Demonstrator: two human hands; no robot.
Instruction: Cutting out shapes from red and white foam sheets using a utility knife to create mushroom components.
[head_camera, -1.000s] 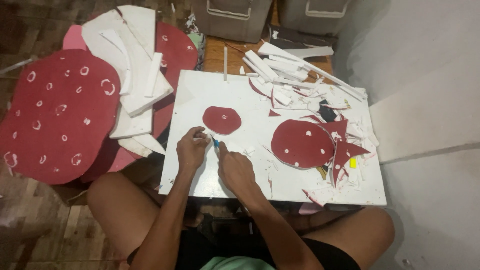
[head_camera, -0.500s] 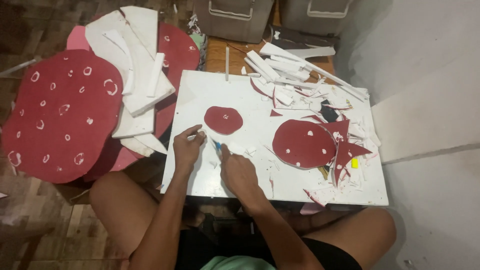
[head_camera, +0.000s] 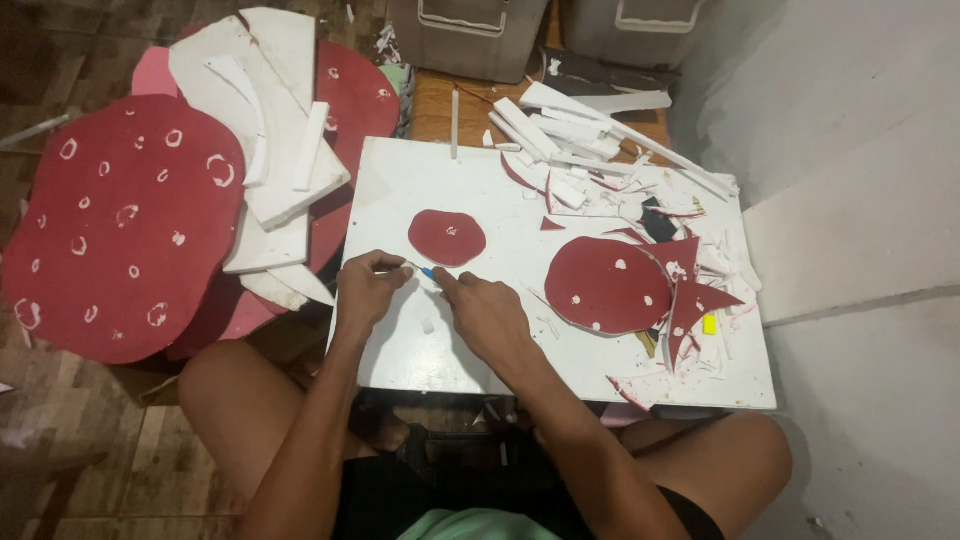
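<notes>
The white foam board (head_camera: 400, 340) lies flat before the seated person, and everything here is placed from it. Off its left edge rests the big red spotted panel (head_camera: 120, 240), with stacked white foam offcuts (head_camera: 270, 130) behind that. On the board's right half sits a red spotted disc (head_camera: 605, 285) among red scraps. Nearer the board's middle lies the small red oval cutout (head_camera: 446, 237), just beyond both hands. The left hand (head_camera: 368, 292) is curled, fingers pinched together near the blue-handled cutter (head_camera: 428, 272). The right hand (head_camera: 487, 312) grips that cutter, fingers closed on it. Its long axis runs left-right, tip toward the left hand; the oval lies just past it, away from the person.
</notes>
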